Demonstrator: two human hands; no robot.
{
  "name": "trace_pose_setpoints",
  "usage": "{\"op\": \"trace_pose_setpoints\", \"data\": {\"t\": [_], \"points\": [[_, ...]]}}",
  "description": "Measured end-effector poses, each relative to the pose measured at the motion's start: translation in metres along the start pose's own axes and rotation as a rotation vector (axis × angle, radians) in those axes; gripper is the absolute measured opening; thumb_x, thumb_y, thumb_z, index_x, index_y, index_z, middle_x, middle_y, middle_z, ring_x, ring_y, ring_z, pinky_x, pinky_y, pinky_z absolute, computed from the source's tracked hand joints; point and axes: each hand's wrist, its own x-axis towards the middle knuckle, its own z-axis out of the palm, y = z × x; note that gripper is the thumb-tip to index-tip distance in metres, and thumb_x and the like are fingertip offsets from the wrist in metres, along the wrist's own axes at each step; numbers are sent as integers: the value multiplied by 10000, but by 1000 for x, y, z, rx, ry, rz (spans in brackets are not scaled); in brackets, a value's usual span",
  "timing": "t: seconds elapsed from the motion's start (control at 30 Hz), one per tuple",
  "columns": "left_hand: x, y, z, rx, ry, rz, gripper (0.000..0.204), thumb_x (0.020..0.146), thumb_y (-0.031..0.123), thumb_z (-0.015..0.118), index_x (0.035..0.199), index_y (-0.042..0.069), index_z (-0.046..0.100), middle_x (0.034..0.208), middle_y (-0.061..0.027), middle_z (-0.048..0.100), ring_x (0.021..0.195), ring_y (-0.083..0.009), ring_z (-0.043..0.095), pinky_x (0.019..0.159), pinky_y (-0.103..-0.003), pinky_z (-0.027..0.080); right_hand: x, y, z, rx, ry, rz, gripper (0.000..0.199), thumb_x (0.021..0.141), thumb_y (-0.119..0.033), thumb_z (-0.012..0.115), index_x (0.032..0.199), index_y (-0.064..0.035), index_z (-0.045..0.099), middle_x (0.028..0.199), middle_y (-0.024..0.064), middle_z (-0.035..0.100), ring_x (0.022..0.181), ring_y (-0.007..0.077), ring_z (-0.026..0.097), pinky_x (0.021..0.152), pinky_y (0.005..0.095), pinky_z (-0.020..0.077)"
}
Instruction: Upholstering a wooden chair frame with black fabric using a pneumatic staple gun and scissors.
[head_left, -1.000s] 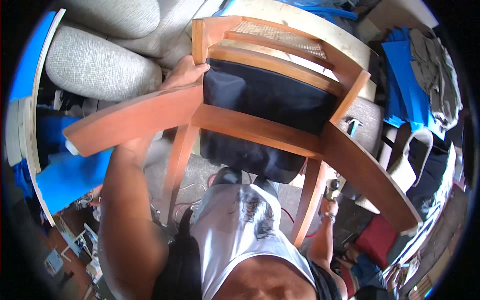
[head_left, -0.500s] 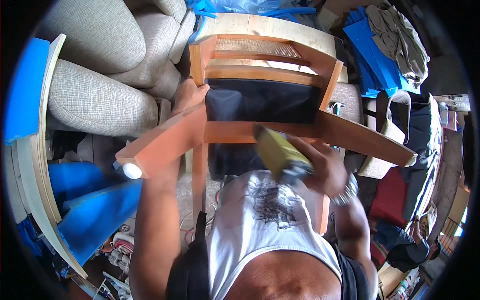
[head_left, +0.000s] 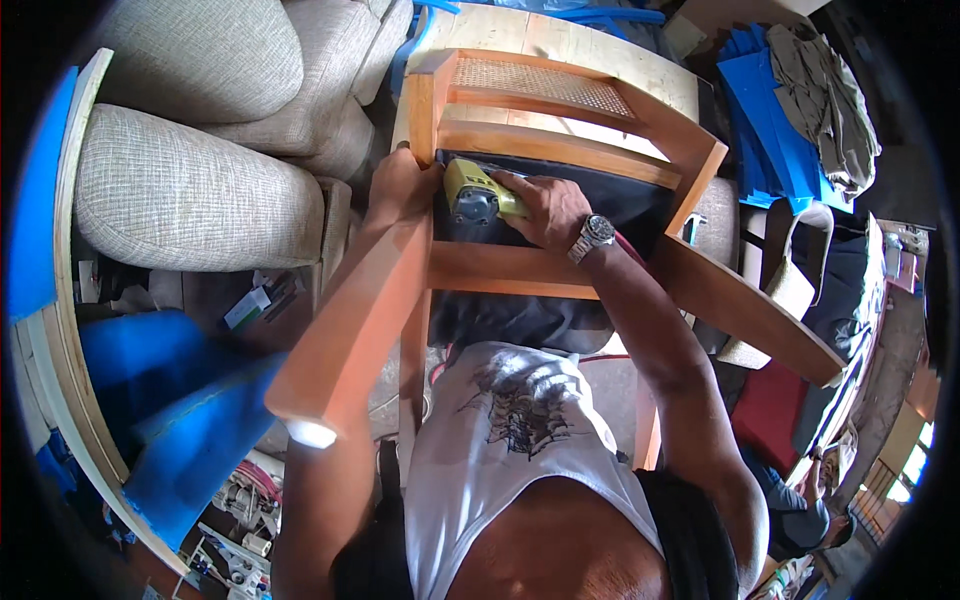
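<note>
A wooden chair [head_left: 520, 270] lies tipped with its legs pointing toward me, its black seat underside [head_left: 620, 200] facing up and its cane back panel [head_left: 540, 85] farther away. My left hand [head_left: 400, 185] grips the chair frame where the left leg meets the seat. My right hand [head_left: 545, 210], with a wristwatch, holds a yellow-green power tool [head_left: 480, 192] against the black underside near that same corner.
A grey upholstered armchair [head_left: 190, 190] stands at the left. Blue panels [head_left: 170, 410] lean at the lower left, more blue sheets and clothing [head_left: 800, 100] pile at the upper right. A pale wooden board [head_left: 560, 40] lies beyond the chair. Another person [head_left: 800, 500] sits at the lower right.
My right hand has brought the yellow-green tool up from near my chest onto the seat's underside by the left corner. My left hand stays on the frame.
</note>
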Motion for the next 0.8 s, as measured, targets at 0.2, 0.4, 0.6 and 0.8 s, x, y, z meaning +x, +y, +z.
{"op": "trace_pose_setpoints", "data": {"t": [0.2, 0.4, 0.6, 0.8], "points": [[-4, 3, -2, 32, 12, -30, 425, 821, 321, 681, 987, -65, 617, 942, -271, 685, 935, -420, 665, 810, -479, 526, 10, 3, 3, 33, -46, 32, 585, 786, -272, 750, 1322, -150, 549, 869, 144, 699, 805, 356, 673, 699, 447, 544], [-5, 1, 3, 24, 21, 6, 422, 825, 323, 688, 991, -56, 602, 911, -256, 689, 919, -410, 668, 794, -477, 529, 11, 4, -3, 42, -97, 51, 599, 790, -287, 744, 1338, -151, 544, 871, 149, 702, 808, 351, 675, 702, 447, 544], [-4, 4, 0, -48, 2, 47, 388, 831, 293, 682, 980, -55, 600, 906, -263, 684, 918, -408, 669, 790, -472, 524, 15, 7, -5, 13, -101, 66, 553, 829, -350, 717, 1325, -166, 556, 879, 148, 711, 805, 343, 685, 699, 437, 548], [-11, 13, -11, -167, -86, 119, 361, 828, 253, 679, 1009, -52, 615, 904, -277, 675, 930, -413, 664, 789, -440, 521, 17, -4, -3, 8, -89, 89, 553, 809, -302, 737, 1311, -156, 557, 902, 158, 713, 827, 359, 687, 710, 439, 551]]}}
